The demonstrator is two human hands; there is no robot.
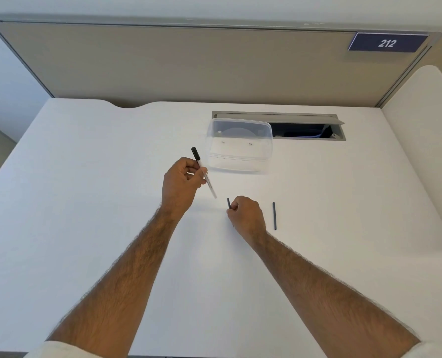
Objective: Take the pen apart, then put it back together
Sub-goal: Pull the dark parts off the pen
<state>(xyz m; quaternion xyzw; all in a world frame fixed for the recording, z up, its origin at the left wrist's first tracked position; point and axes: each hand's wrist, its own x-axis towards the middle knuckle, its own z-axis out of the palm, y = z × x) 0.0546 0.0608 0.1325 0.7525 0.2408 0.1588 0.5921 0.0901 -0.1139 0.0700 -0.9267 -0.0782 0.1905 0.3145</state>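
Note:
My left hand (180, 183) grips a pen barrel (211, 187), a clear white tube with a black cap at its far end, tilted with the open end pointing down toward the right. My right hand (245, 215) rests on the white table (85, 202) with its fingers closed around a thin dark rod (228, 202); one end sticks up above the fingers and a tip shows below them. A second thin dark rod (274, 215) lies flat on the table just right of my right hand.
A clear plastic container (239, 146) stands beyond my hands. Behind it an open cable hatch (307, 125) is set into the desk. A beige partition with a "212" sign (386, 43) closes the back edge.

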